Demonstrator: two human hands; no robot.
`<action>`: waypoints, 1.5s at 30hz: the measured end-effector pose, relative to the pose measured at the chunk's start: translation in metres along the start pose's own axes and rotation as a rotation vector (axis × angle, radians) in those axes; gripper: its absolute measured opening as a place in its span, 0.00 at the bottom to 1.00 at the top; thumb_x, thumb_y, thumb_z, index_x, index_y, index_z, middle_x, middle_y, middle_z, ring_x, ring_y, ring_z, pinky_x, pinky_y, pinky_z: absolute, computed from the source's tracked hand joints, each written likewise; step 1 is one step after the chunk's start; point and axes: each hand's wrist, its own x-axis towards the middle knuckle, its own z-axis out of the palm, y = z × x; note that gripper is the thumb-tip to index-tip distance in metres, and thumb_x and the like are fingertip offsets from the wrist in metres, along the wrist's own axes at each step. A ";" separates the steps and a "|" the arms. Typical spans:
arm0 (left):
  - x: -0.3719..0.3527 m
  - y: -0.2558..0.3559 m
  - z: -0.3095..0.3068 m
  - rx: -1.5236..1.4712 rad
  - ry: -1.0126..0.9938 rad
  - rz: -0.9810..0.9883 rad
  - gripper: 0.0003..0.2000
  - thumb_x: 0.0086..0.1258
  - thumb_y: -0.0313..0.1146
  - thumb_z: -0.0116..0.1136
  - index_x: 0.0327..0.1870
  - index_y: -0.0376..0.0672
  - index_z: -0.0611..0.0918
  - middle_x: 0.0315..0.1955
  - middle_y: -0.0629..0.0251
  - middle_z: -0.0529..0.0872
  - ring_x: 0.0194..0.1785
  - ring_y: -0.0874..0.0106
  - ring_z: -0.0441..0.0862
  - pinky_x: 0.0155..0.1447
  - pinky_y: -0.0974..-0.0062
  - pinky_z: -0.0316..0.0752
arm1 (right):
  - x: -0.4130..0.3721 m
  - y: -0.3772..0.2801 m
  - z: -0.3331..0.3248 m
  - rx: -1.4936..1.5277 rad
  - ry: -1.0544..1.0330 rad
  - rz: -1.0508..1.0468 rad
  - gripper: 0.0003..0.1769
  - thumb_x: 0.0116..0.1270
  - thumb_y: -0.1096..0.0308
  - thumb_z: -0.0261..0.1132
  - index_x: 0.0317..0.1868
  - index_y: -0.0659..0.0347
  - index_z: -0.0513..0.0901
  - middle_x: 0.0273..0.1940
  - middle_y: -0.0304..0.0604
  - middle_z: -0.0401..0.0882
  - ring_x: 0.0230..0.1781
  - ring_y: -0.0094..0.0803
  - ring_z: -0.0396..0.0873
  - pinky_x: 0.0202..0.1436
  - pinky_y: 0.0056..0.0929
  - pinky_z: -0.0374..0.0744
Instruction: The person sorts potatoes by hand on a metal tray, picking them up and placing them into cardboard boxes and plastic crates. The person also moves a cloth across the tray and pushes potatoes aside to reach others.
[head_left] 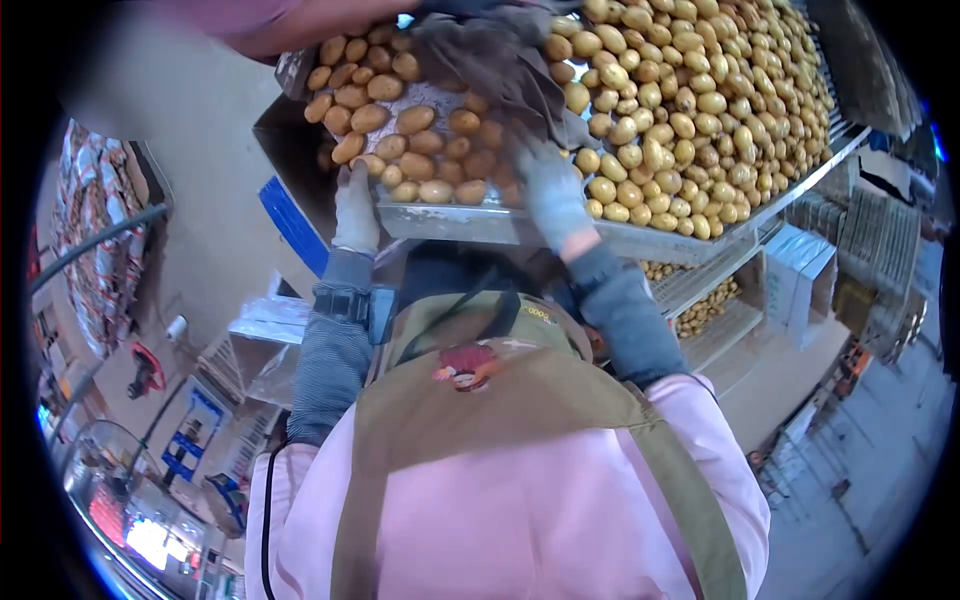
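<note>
As grey cloth (pixel 497 68) hides fingertips of R hand (pixel 550 195), L hand (pixel 355 208) touches tray (pixel 450 223).

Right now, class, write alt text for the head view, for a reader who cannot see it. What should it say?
Two gloved hands reach to a metal tray of potatoes: the left hand rests at its near rim, the right hand touches a grey cloth draped over them. A larger heap of potatoes fills the shelf beside it.

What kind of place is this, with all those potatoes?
Probably a grocery shop's produce section: a big sloped display of loose yellow-brown potatoes, a shallow metal tray holding more, and white wire shelves below.
</note>
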 end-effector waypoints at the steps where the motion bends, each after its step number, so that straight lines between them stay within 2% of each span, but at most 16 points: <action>1: 0.002 0.000 -0.002 0.032 -0.006 0.056 0.25 0.80 0.47 0.51 0.70 0.39 0.72 0.52 0.60 0.81 0.51 0.69 0.79 0.57 0.68 0.74 | 0.014 0.016 0.027 -0.513 -0.198 -0.058 0.20 0.62 0.68 0.62 0.56 0.53 0.83 0.54 0.43 0.82 0.49 0.42 0.82 0.53 0.40 0.81; 6: -0.015 0.008 -0.011 0.389 0.017 0.133 0.26 0.80 0.45 0.48 0.68 0.32 0.72 0.58 0.46 0.81 0.56 0.55 0.81 0.63 0.65 0.74 | 0.073 0.010 0.050 -0.370 -0.408 0.105 0.15 0.69 0.65 0.58 0.52 0.54 0.84 0.52 0.46 0.83 0.50 0.44 0.84 0.50 0.45 0.82; 11: -0.022 0.034 0.021 0.821 0.395 0.764 0.23 0.74 0.39 0.56 0.67 0.41 0.76 0.64 0.41 0.76 0.60 0.48 0.80 0.66 0.59 0.74 | 0.080 0.026 0.018 -0.041 -0.401 0.101 0.17 0.69 0.63 0.61 0.56 0.53 0.84 0.56 0.50 0.83 0.52 0.52 0.82 0.55 0.44 0.80; 14: -0.023 0.046 0.047 0.832 -0.177 0.547 0.24 0.72 0.39 0.61 0.68 0.42 0.77 0.55 0.49 0.85 0.62 0.51 0.80 0.66 0.60 0.74 | 0.056 0.017 -0.032 0.705 -0.209 0.620 0.22 0.73 0.63 0.63 0.64 0.60 0.81 0.54 0.41 0.84 0.48 0.36 0.83 0.53 0.33 0.81; 17: -0.017 0.042 0.112 1.283 -0.385 0.810 0.20 0.69 0.42 0.63 0.60 0.47 0.83 0.44 0.56 0.88 0.52 0.58 0.85 0.53 0.59 0.80 | 0.017 0.025 -0.062 1.778 -0.108 0.912 0.22 0.80 0.59 0.56 0.65 0.63 0.78 0.48 0.37 0.83 0.38 0.26 0.80 0.39 0.22 0.82; 19: -0.001 0.039 0.146 1.605 -0.453 0.955 0.19 0.67 0.45 0.63 0.56 0.49 0.84 0.40 0.59 0.87 0.48 0.61 0.85 0.48 0.63 0.80 | 0.002 -0.002 -0.066 1.289 0.265 0.705 0.22 0.83 0.54 0.52 0.61 0.64 0.78 0.46 0.41 0.82 0.32 0.22 0.78 0.30 0.17 0.78; 20: 0.008 0.037 0.158 1.644 -0.527 0.850 0.19 0.69 0.46 0.61 0.56 0.48 0.83 0.42 0.57 0.88 0.48 0.60 0.86 0.49 0.62 0.81 | 0.003 -0.007 -0.080 1.870 0.268 1.236 0.24 0.83 0.51 0.52 0.58 0.65 0.79 0.44 0.42 0.82 0.32 0.22 0.77 0.28 0.17 0.77; 24: 0.015 0.078 0.170 1.312 -0.736 0.342 0.22 0.74 0.52 0.55 0.55 0.43 0.82 0.45 0.49 0.88 0.51 0.53 0.86 0.55 0.60 0.79 | -0.035 0.021 -0.063 1.603 -0.025 1.187 0.29 0.81 0.44 0.54 0.58 0.64 0.79 0.34 0.40 0.81 0.25 0.22 0.76 0.23 0.20 0.73; 28: -0.056 0.073 0.144 0.764 -0.810 0.464 0.25 0.74 0.51 0.60 0.60 0.38 0.80 0.53 0.48 0.85 0.56 0.48 0.82 0.59 0.57 0.77 | -0.049 -0.026 -0.075 1.780 0.029 1.070 0.25 0.82 0.49 0.54 0.64 0.63 0.76 0.35 0.36 0.80 0.28 0.21 0.74 0.28 0.20 0.73; 30: -0.088 0.046 0.135 0.856 -0.906 1.017 0.23 0.75 0.45 0.60 0.63 0.38 0.79 0.55 0.50 0.84 0.58 0.50 0.80 0.61 0.57 0.76 | -0.070 -0.041 -0.091 1.865 -0.092 1.035 0.23 0.82 0.53 0.53 0.63 0.62 0.76 0.41 0.37 0.80 0.34 0.21 0.74 0.35 0.22 0.74; 32: -0.087 0.046 0.129 1.185 -0.855 0.998 0.22 0.74 0.41 0.59 0.65 0.42 0.78 0.57 0.55 0.84 0.57 0.55 0.80 0.59 0.59 0.76 | -0.097 -0.034 -0.112 0.980 -0.215 0.531 0.18 0.79 0.56 0.57 0.55 0.63 0.80 0.45 0.38 0.82 0.41 0.25 0.75 0.43 0.27 0.76; 35: -0.062 0.024 0.135 1.637 -0.692 1.037 0.24 0.69 0.37 0.60 0.66 0.44 0.78 0.54 0.58 0.84 0.55 0.60 0.81 0.57 0.61 0.78 | -0.193 0.016 -0.131 1.154 -0.455 0.615 0.19 0.78 0.54 0.60 0.53 0.62 0.81 0.45 0.40 0.83 0.41 0.26 0.79 0.43 0.25 0.78; 38: -0.044 0.015 0.159 1.787 -0.676 1.220 0.19 0.67 0.32 0.56 0.59 0.47 0.79 0.43 0.61 0.86 0.48 0.63 0.84 0.49 0.64 0.80 | -0.275 0.074 -0.144 1.464 0.105 1.385 0.22 0.79 0.52 0.59 0.57 0.63 0.80 0.45 0.42 0.83 0.29 0.23 0.80 0.33 0.18 0.80; 40: -0.018 0.009 0.169 1.671 -0.731 1.345 0.11 0.67 0.31 0.55 0.49 0.46 0.82 0.34 0.60 0.86 0.41 0.64 0.85 0.43 0.64 0.81 | -0.271 0.108 -0.172 1.254 0.522 1.618 0.24 0.81 0.53 0.56 0.62 0.64 0.78 0.45 0.42 0.85 0.24 0.19 0.77 0.24 0.15 0.75; 43: -0.018 0.031 0.183 1.560 -0.775 0.882 0.12 0.72 0.39 0.57 0.51 0.45 0.83 0.40 0.57 0.89 0.45 0.58 0.87 0.48 0.61 0.80 | -0.262 0.151 -0.168 0.680 0.430 1.274 0.26 0.78 0.56 0.60 0.67 0.65 0.75 0.45 0.44 0.88 0.24 0.17 0.77 0.21 0.15 0.70; 45: -0.038 0.047 0.180 1.466 -0.709 0.619 0.19 0.73 0.48 0.60 0.55 0.44 0.82 0.43 0.56 0.89 0.47 0.58 0.87 0.49 0.61 0.78 | -0.186 0.116 -0.168 0.778 0.437 1.275 0.26 0.77 0.57 0.62 0.68 0.63 0.76 0.47 0.45 0.89 0.24 0.18 0.76 0.22 0.15 0.70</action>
